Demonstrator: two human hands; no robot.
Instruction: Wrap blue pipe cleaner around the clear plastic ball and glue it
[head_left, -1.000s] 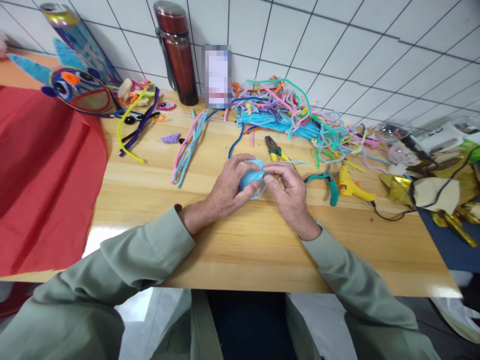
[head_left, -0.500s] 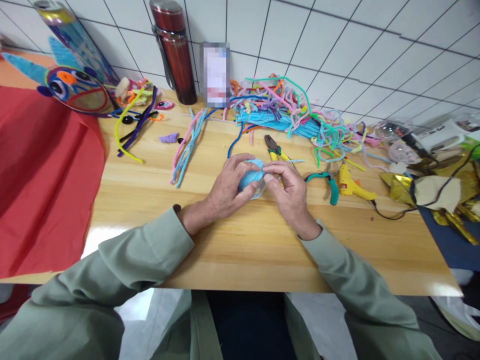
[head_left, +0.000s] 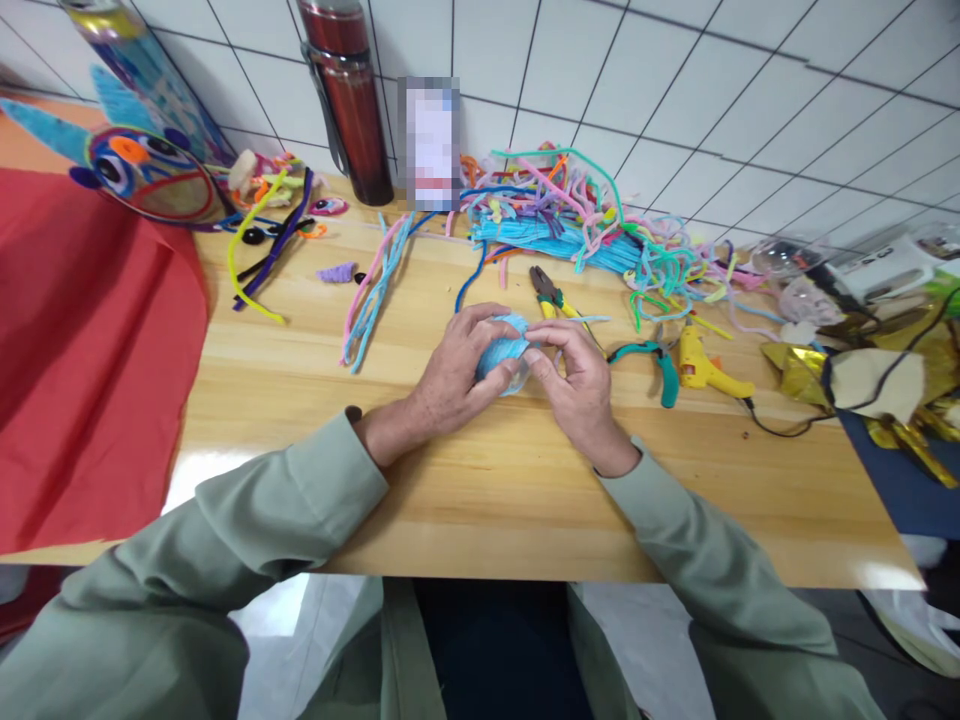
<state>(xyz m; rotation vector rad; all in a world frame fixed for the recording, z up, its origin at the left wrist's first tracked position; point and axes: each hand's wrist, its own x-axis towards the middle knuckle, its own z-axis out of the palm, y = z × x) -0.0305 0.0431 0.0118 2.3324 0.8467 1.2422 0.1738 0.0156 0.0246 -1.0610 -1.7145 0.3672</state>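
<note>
My left hand [head_left: 457, 375] is closed around a small rounded clear plastic piece [head_left: 519, 380], partly covered in light-blue pipe cleaner [head_left: 504, 350]. Thumb and fingers of my right hand [head_left: 577, 385] pinch at its right side, on the same blue pipe cleaner as far as I can see. A thin light-blue end [head_left: 596, 319] sticks out beyond the right fingers. My fingertips hide part of the wrapped piece. Just behind the right hand lie yellow-handled pliers [head_left: 551, 290]. To its right are teal-handled cutters [head_left: 664, 372].
A heap of coloured pipe cleaners [head_left: 562, 240] lies along the tiled wall. A yellow glue gun [head_left: 705, 368] with its cord rests at right, near gold foil [head_left: 900, 430]. At left are loose pipe cleaners [head_left: 382, 290], a red thermos [head_left: 349, 110], a phone [head_left: 430, 145] and red cloth [head_left: 90, 370].
Both hands stay in nearly the same place around the blue-wrapped piece, with only slight finger movement. The whole view has shifted a little.
</note>
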